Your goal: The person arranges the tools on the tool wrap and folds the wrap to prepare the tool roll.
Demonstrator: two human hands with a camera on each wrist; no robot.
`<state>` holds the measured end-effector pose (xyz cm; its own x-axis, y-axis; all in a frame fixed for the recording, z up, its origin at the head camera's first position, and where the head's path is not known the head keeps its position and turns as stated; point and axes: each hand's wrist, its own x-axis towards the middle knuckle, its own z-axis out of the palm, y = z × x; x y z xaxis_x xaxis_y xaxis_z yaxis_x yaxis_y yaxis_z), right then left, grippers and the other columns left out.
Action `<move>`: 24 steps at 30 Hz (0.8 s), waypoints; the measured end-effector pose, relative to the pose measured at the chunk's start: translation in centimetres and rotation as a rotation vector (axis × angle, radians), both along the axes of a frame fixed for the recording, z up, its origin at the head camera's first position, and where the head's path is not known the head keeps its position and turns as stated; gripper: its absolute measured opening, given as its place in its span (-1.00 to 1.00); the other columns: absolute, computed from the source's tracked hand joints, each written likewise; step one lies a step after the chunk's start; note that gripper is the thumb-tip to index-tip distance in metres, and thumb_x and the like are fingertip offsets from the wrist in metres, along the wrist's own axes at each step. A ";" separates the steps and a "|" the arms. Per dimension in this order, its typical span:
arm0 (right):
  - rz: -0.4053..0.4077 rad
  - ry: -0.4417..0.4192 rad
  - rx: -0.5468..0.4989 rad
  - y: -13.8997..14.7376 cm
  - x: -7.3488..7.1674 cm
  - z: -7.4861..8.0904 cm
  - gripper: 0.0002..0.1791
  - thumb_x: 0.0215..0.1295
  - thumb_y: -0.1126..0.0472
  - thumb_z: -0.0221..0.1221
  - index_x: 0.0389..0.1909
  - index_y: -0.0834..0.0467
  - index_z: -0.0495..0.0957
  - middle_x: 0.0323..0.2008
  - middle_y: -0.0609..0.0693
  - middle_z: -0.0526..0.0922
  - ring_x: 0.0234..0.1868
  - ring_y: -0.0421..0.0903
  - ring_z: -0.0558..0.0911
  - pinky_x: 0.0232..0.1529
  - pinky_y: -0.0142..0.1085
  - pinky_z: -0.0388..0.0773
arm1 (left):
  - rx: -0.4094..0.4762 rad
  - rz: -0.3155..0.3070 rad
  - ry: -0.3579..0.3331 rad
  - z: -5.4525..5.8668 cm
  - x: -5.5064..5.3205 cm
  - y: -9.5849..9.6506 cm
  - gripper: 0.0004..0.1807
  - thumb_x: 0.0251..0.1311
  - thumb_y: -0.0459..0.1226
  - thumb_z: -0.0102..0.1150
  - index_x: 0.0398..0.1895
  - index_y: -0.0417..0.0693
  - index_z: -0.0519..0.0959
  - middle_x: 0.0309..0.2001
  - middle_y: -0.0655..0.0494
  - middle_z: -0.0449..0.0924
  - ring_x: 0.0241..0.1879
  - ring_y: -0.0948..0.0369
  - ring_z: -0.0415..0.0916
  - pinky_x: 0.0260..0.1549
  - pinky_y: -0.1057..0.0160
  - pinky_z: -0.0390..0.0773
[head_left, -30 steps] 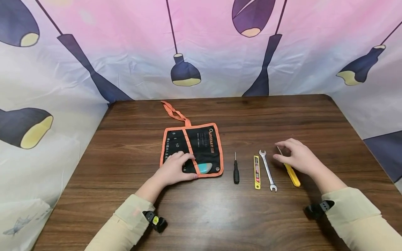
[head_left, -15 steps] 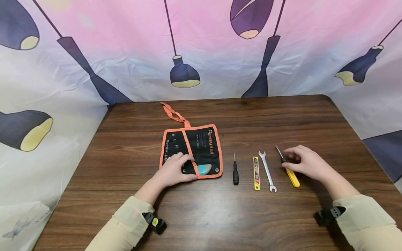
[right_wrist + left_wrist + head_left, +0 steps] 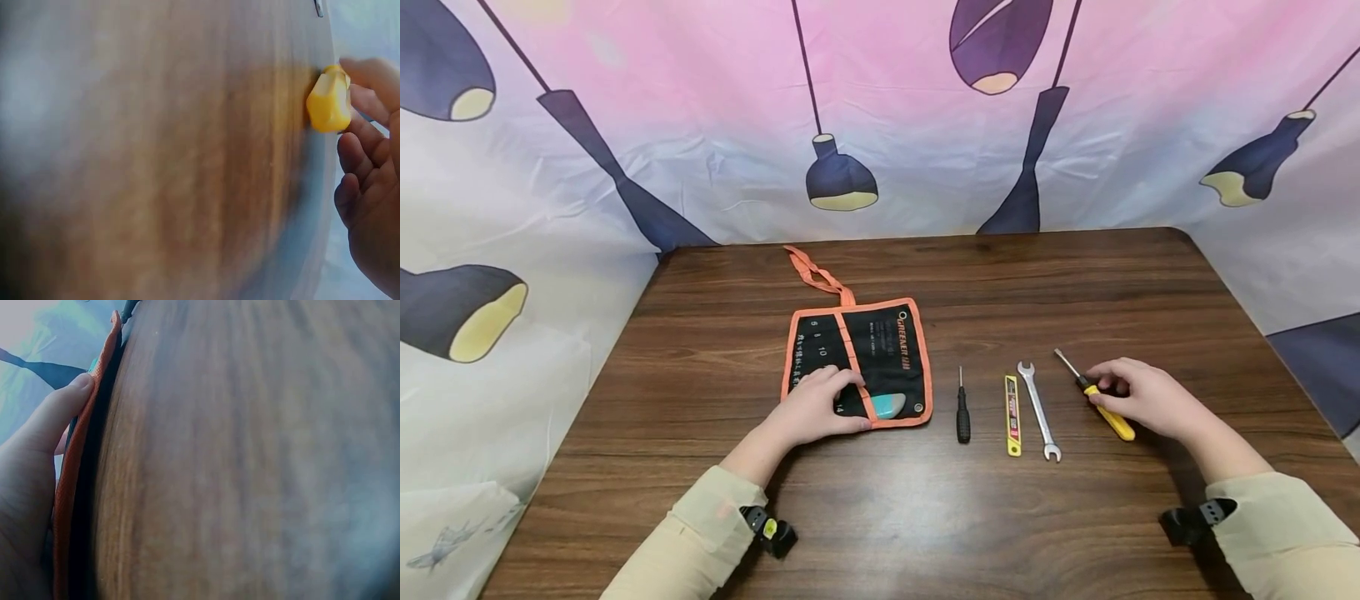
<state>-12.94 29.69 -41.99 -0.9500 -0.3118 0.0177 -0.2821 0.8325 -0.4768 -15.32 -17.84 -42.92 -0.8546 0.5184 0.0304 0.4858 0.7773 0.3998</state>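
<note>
A black tool pouch [image 3: 880, 342] with orange edging lies flat at the middle left of the table. My left hand [image 3: 816, 404] rests on its lower left part, with the thumb [image 3: 72, 403] against the orange border in the left wrist view. A teal and grey tool end [image 3: 889, 406] sticks out of a pocket beside that hand. On the right, my right hand [image 3: 1138, 398] pinches a flathead screwdriver [image 3: 1111, 418] by its yellow handle, near the black collar. The handle [image 3: 329, 106] shows end-on between thumb and fingers in the right wrist view.
Between the hands lie a small black screwdriver [image 3: 963, 412], a yellow narrow pack [image 3: 1013, 417] and a double open-ended wrench [image 3: 1039, 411]. The pouch's orange strap [image 3: 816, 275] trails toward the back edge of the wooden table [image 3: 880, 517]. A printed cloth [image 3: 715, 167] hangs behind.
My right hand has shifted right and back toward me, and taken hold of the yellow screwdriver. Its handle end has swung to the right. The left hand has stayed on the pouch.
</note>
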 end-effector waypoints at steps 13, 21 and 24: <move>-0.018 0.011 -0.001 0.5 0.6 -0.4 -0.83 0.12 0.14 0.31 -0.33 0.14 0.59 -0.46 -0.14 0.46 -0.50 -0.26 0.38 -0.49 -0.34 0.33 | -0.001 -0.021 0.029 0.0 -0.3 -0.1 -0.36 -0.13 0.29 0.26 -0.03 0.17 0.51 -0.22 0.25 0.45 -0.14 0.20 0.43 -0.06 0.07 0.38; -0.026 0.101 0.002 -0.5 -0.2 -0.3 -0.84 0.11 0.22 0.29 -0.30 0.18 0.61 -0.41 -0.09 0.49 -0.42 -0.16 0.41 -0.42 -0.26 0.36 | 0.004 -0.029 0.032 0.0 -0.2 -0.2 -0.37 -0.12 0.26 0.28 -0.02 0.17 0.51 -0.22 0.24 0.46 -0.13 0.20 0.43 -0.05 0.06 0.38; -0.012 0.135 -0.002 -1.4 -0.8 -0.2 -0.86 0.10 0.25 0.28 -0.31 0.18 0.62 -0.40 -0.08 0.51 -0.40 -0.14 0.43 -0.39 -0.22 0.38 | 0.011 -0.038 0.033 0.0 -0.2 -0.3 -0.38 -0.12 0.25 0.29 -0.01 0.17 0.50 -0.22 0.25 0.45 -0.13 0.20 0.42 -0.06 0.07 0.38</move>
<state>-13.71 28.30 -42.18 -0.9426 -0.3000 0.1467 -0.3339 0.8354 -0.4367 -15.57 -18.11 -42.90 -0.8326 0.5502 0.0638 0.5280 0.7537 0.3914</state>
